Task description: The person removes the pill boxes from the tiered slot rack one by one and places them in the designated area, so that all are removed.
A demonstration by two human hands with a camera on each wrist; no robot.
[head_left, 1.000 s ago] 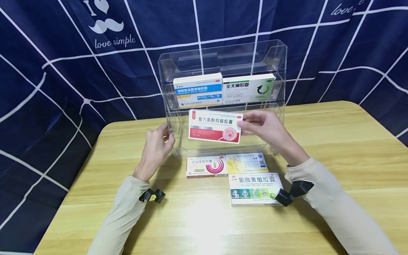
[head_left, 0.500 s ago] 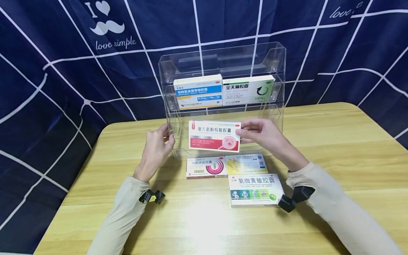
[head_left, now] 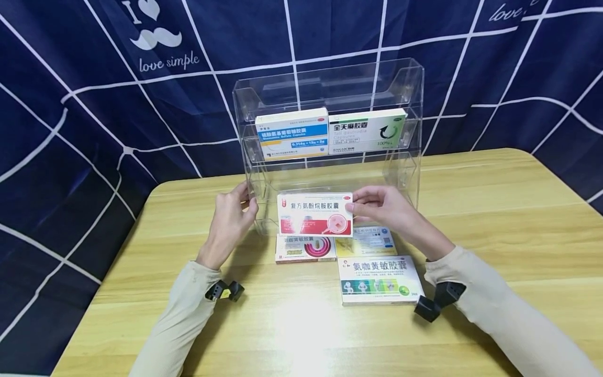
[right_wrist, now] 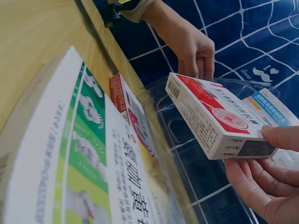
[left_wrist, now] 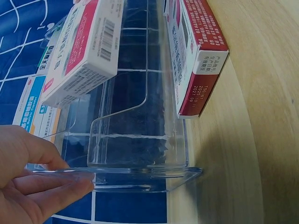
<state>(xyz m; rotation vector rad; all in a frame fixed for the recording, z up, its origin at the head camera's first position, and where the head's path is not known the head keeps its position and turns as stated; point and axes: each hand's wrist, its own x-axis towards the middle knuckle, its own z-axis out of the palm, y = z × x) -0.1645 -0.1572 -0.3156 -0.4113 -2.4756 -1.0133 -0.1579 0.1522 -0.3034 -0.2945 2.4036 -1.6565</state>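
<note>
My right hand grips the right end of a white-and-red medicine box, thumb in front and fingers behind. The box hangs upright, in front of the lower tier of a clear display rack. On the rack's left side, my left hand pinches the clear side wall, as the left wrist view shows its fingers doing. The middle tier carries a blue-and-white medicine box and a green-and-white one side by side. In the right wrist view, the held box is tilted.
On the wooden table before the rack lie a pink-ringed medicine box, a yellow-and-white box and a larger green-and-white box. The held box partly covers the first two. A dark blue grid-patterned cloth hangs behind.
My right hand has lowered the white-and-red medicine box, which now overlaps the boxes on the table in the head view. My left hand stays on the rack's side.
</note>
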